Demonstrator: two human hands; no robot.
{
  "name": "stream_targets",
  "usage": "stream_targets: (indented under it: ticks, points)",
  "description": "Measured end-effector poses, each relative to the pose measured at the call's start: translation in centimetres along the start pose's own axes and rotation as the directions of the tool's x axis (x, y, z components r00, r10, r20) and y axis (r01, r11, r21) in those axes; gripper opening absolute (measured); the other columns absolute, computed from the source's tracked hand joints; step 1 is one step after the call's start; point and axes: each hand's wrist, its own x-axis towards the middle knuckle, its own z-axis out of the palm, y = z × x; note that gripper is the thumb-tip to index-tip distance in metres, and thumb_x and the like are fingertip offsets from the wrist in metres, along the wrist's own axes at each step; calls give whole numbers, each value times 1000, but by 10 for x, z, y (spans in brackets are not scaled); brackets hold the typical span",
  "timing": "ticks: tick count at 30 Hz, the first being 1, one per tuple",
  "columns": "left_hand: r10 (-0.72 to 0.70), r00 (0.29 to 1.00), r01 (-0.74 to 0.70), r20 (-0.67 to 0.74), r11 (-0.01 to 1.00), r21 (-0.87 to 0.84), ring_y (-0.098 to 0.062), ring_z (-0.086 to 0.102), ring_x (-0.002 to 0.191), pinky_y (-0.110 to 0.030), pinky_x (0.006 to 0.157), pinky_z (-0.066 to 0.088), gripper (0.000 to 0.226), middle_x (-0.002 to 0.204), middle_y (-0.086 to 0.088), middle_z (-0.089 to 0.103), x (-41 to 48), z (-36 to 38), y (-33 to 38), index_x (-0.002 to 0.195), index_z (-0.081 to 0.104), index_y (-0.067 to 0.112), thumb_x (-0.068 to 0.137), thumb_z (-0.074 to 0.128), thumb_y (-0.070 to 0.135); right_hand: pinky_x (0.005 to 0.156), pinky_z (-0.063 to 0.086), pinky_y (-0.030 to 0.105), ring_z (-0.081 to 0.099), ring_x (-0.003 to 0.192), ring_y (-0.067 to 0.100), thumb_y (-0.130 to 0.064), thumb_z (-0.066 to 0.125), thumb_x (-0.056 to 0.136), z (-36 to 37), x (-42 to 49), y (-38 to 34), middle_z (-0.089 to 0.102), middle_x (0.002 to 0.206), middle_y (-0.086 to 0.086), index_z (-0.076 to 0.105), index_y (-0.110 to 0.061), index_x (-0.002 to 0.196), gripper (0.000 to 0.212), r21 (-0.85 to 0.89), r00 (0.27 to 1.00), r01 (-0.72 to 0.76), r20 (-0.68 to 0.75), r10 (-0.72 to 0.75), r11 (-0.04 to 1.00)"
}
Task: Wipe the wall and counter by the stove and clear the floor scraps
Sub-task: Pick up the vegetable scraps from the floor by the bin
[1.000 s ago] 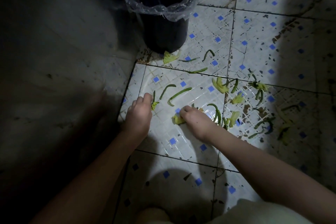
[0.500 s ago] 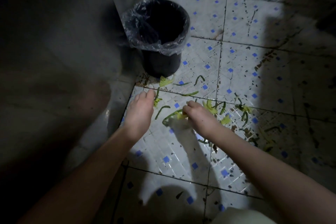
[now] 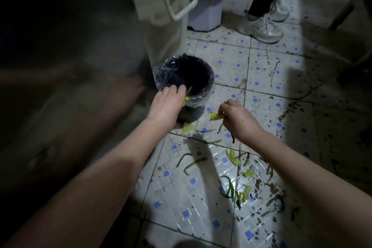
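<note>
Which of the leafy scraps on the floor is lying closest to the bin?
The pale green leaf lying at the foot of the black bin, just below the left hand; the other leaves lie farther right.

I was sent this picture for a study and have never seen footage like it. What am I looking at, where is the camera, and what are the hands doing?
There is no machine here. A person wears a wide-angle camera on the head, so the view looks forward and down along their own bare arms.

The surface is a tiled floor with small blue squares. Green vegetable scraps, strips and leafy bits, are scattered over it. A small black bin lined with a clear plastic bag stands near a cabinet.

The left hand is at the bin's rim, with a bit of green scrap showing beside it; whether its grip is closed on that, I cannot tell. The right hand pinches a leafy piece above the floor, just right of the bin.

At the top, someone else's pale sneakers stand on the tiles.
</note>
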Motion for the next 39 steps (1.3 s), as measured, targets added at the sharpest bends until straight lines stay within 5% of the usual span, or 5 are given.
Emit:
stream_targets:
  ticks: [4,10,22,31,39]
  points:
    - [-53,997,53,-54,999,-4,-33,51,111,-40,88,41,44,118,-14,53,30,-8,-8,121,39,8,81,51,-7,74,49,44,55,88,35,9,51,79,-19,25,-8,54,103,16,62,-2,100,26,20,995,32,-97,-30,999]
    - [-48,999,48,4,999,5,-33,51,113,-40,91,43,68,119,-14,52,66,-5,-13,123,39,9,65,71,-8,71,49,43,55,87,31,9,52,78,-27,43,-14,54,103,13,62,-6,100,29,10,984,108,-143,-105,994]
    - [-42,994,49,102,996,-70,-33,47,112,-38,90,43,61,121,-15,45,28,15,-8,122,42,5,68,60,-17,69,49,41,54,89,33,5,51,85,-29,78,-26,53,107,15,61,-5,104,24,-74,981,131,-132,-140,989]
    - [-118,974,140,192,985,-104,-31,46,113,-36,90,42,56,124,-13,44,-22,36,-5,125,40,7,75,57,-13,87,47,45,48,109,36,-5,55,86,-10,123,-42,48,120,17,58,-5,107,21,-99,986,98,-127,-110,990]
    - [-76,959,104,272,991,-88,-29,47,113,-35,90,42,59,122,-12,45,-44,51,3,123,39,7,72,58,-15,104,42,42,49,127,29,3,51,86,10,110,-29,33,153,4,51,-19,134,53,-170,999,46,-7,-48,984]
